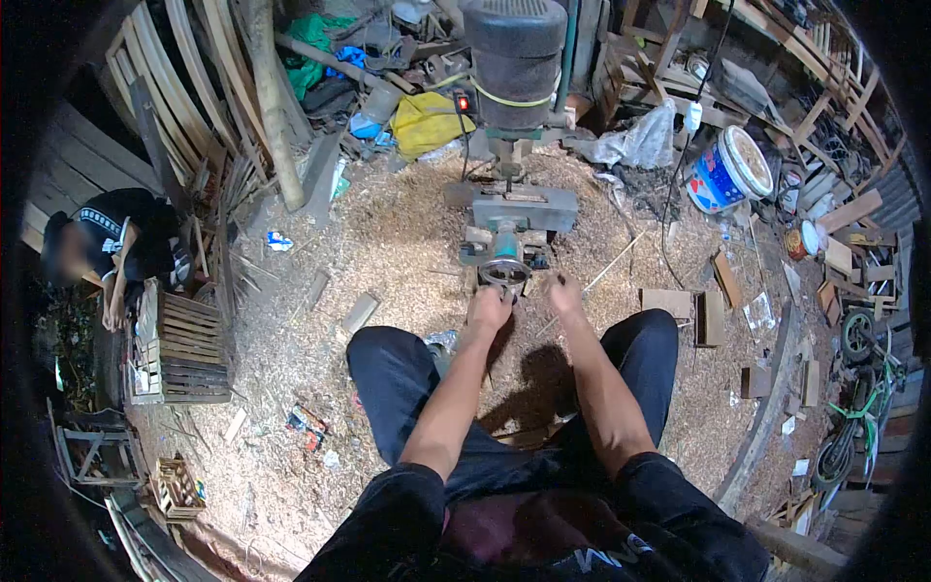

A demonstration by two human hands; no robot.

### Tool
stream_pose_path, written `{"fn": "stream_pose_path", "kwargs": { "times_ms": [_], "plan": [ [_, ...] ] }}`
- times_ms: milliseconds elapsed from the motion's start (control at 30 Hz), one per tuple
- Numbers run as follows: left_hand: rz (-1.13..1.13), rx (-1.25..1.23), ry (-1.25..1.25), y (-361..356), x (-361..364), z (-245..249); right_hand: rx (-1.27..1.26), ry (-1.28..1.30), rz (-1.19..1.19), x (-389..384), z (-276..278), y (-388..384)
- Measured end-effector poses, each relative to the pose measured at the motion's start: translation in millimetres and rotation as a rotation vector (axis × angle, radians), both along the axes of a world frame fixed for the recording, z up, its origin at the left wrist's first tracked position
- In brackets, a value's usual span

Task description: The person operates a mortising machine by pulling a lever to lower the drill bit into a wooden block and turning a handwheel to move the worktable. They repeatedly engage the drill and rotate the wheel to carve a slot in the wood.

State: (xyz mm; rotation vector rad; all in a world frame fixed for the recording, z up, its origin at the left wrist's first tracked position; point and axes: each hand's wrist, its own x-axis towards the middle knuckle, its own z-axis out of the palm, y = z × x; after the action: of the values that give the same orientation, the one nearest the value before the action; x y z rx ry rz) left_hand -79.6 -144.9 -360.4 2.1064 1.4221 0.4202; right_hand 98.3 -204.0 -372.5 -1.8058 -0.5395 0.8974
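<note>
In front of me stands a drilling machine with a big dark motor (516, 68) on top. Below the motor, a long wooden block (524, 209) sits across the machine's vise area. A round metal handwheel (505, 266) faces me at the machine's front. My left hand (491, 308) is closed at the wheel's lower edge, fingers wrapped on it. Just to the right of the wheel, my right hand (564, 295) is closed in a fist. Whatever it grips is too small and dark to make out.
Wood shavings cover the floor (291, 388). A wooden crate (184, 344) and a seated person (116, 238) are at left. On the right are a paint bucket (729, 170), wood blocks (710, 318) and a small green bike (858, 407). A yellow sack (427, 124) lies behind.
</note>
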Motion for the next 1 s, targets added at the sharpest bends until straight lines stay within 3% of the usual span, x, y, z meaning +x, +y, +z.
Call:
{"fn": "stream_pose_path", "kwargs": {
  "times_ms": [33,67,133,167,267,300,400,467,500,533,600,667,733,833,900,933,1000],
  "plan": [
    [-0.032,0.083,-0.027,9.3,-3.5,14.2,0.108,-0.057,0.021,4.2,1.1,10.6],
    [0.005,0.034,-0.084,18.6,-1.4,62.6,0.215,-0.115,0.041,4.8,25.1,21.2],
    [0.003,0.348,-0.315,41.4,4.2,112.5,0.362,-0.271,0.062,16.0,55.1,51.3],
    [-0.02,0.448,-0.266,54.3,8.7,142.8,0.403,-0.369,0.064,24.6,66.1,69.2],
    [-0.002,0.633,-0.048,85.4,23.2,221.9,0.46,-0.372,0.119,16.5,183.7,84.7],
    [-0.003,0.608,-0.004,95.8,26.4,239.0,0.491,-0.322,0.118,17.0,201.9,92.4],
    [0.009,0.534,0.125,122.1,34.2,268.3,0.553,-0.58,0.126,21.0,241.7,103.1],
    [0.035,0.473,0.223,129.4,39.6,273.2,0.55,-0.433,0.129,15.6,260.0,96.0],
    [0.031,0.465,0.214,129.4,42.0,272.7,0.542,-0.354,0.131,14.2,262.0,91.1],
    [0.028,0.453,0.21,128.6,42.7,270.0,0.512,-0.433,0.155,17.6,257.3,88.7],
    [-0.003,0.437,0.259,136.6,42.2,256.7,0.585,-0.556,0.097,43.5,187.7,114.0],
    [-0.069,0.252,0.34,156.7,40.2,216.2,0.512,-0.483,0.13,34.1,179.3,93.6],
    [-0.131,0.149,0.395,147.0,31.2,201.4,0.389,-0.381,0.223,40.4,135.8,85.4],
    [-0.327,-0.114,0.162,157.5,11.0,103.7,0.185,-0.401,0.317,43.8,81.1,55.4],
    [-0.319,-0.32,-0.032,115.6,-9.2,94.6,0.024,-0.47,0.254,29.9,53.3,36.9],
    [-0.193,-0.313,-0.023,104.3,-14.6,65.3,-0.066,-0.502,0.165,15.7,40.8,31.9],
    [0.057,-0.296,0.001,92.2,-18.5,-5.0,0.012,-0.404,0.139,-4.8,15.5,30.7]
  ]
}}
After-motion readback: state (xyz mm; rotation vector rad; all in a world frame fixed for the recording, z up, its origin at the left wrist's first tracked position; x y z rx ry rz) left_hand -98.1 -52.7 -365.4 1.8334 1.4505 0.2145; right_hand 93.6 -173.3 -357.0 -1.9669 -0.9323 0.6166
